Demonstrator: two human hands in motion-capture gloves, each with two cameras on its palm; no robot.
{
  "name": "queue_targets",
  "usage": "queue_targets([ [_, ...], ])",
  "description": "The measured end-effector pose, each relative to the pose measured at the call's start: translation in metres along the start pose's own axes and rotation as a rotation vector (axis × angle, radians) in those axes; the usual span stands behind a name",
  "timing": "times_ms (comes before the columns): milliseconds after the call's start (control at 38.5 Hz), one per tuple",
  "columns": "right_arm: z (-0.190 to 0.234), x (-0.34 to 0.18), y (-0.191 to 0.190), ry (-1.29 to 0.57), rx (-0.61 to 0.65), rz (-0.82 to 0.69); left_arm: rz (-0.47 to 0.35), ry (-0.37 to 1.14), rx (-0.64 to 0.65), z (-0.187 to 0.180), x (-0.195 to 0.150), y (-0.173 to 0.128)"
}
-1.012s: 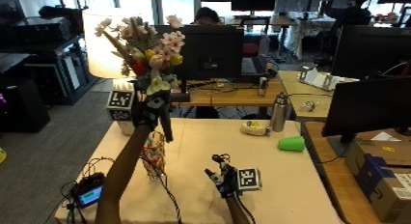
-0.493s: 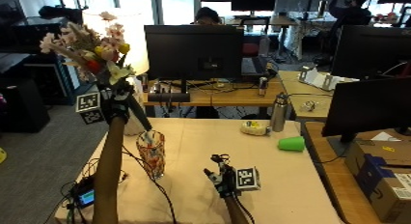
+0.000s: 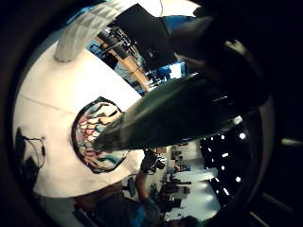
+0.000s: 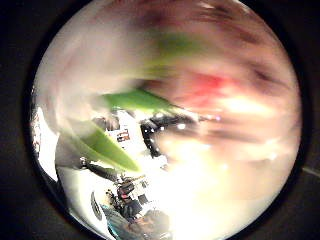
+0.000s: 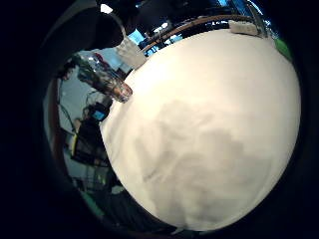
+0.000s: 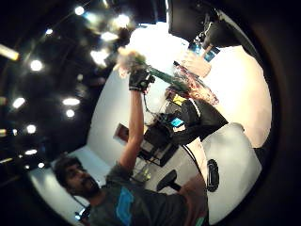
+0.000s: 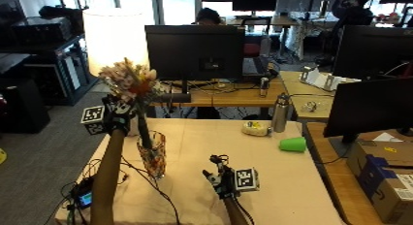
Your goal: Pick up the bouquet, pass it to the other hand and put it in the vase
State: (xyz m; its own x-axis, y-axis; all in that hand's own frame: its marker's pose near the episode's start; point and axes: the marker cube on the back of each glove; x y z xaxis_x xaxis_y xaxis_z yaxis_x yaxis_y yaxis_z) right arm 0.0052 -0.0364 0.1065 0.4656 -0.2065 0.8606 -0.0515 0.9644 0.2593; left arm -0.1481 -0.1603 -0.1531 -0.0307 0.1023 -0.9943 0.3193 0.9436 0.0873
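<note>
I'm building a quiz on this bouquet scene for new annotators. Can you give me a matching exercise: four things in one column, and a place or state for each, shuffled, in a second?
Things:
1. bouquet
2. vase
3. green cup
4. right hand

Places or states:
A. lying on its side on the table, near the right edge
B. low over the table, holding nothing
C. gripped by the left hand, stems at the vase's mouth
D. standing upright on the table under the flowers

Pairs: 1-C, 2-D, 3-A, 4-B
</note>
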Motion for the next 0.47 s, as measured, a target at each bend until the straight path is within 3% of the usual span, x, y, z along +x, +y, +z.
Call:
queue_targets([
  [208,-0.004,0.008,0.002,0.121,0.012,0.039,0.081,-0.094,0.055,-0.011,0.015,0.028],
  [467,0.008,-0.018,0.003,-0.036,0.003,-0.037,0.155,-0.089,0.112,-0.039,0.035,0.056],
])
